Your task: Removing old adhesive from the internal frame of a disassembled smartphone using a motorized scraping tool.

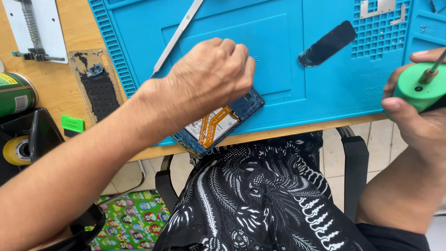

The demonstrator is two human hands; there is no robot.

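Observation:
An opened blue phone (pixel 218 125) lies with its back off on the blue work mat (pixel 288 69), near the table's front edge; its battery and an orange flex cable show. My left hand (pixel 209 76) rests as a closed fist on the phone's upper part, pressing it down. Whether anything is pinched in its fingers is hidden. At the right edge my right hand (pixel 413 111) grips a screwdriver with a thick green handle (pixel 418 86), held away from the phone.
Metal tweezers (pixel 179 35) and a dark cover strip (pixel 327 44) lie on the mat. A removed back cover (pixel 95 83), a green pick (pixel 73 124), a can (pixel 14 93) and a tape roll (pixel 16 149) sit on the wooden table at left.

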